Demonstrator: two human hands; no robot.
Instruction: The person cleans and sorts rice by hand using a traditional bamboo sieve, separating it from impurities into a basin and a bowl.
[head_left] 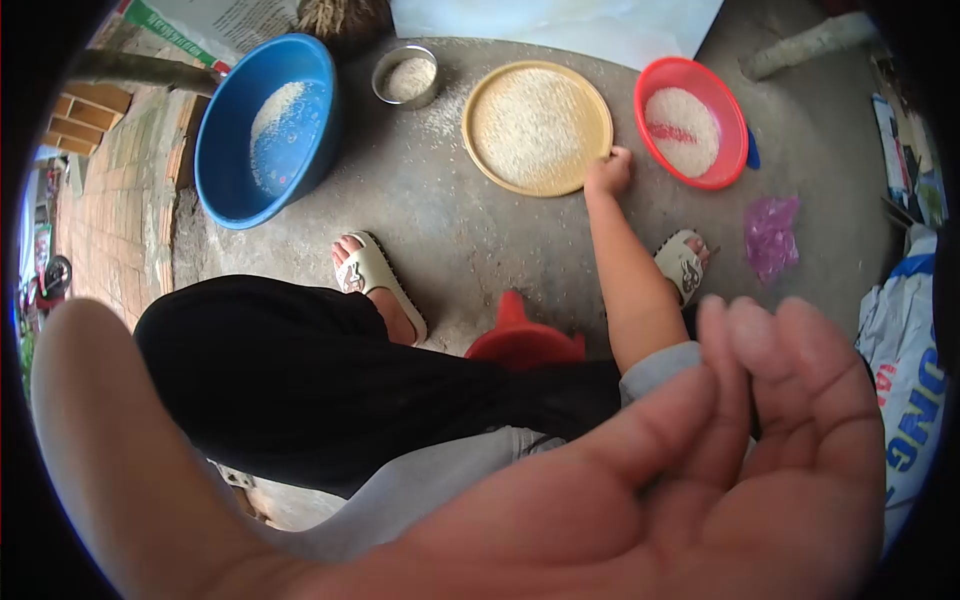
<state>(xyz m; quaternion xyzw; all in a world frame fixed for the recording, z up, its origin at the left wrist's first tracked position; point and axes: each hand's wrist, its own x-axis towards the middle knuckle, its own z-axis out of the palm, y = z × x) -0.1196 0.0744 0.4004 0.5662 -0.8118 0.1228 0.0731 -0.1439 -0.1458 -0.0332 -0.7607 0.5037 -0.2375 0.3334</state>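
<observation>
Left grip (620, 510) half-open; right grip (608, 174) closed on round tray (540, 186), facing up, seemingly level.

I am wearing the camera on my head, and it is looking forward and down across my lap (290, 375) to the floor (440, 210), my left fingers (820, 355) looming close.

The seated person I'm looking at wears loose black trousers (270, 380), plain and unmarked where I can see them, and a soft grey top (430, 475). Its right sleeve (657, 368) leaves the forearm bare. The cream slides, left (365, 272) and right (680, 264), are open-toed, their broad straps printed with a dark drawing. The left hand (560, 500) and right hand (610, 174) are ungloved, with no rings visible.
</observation>
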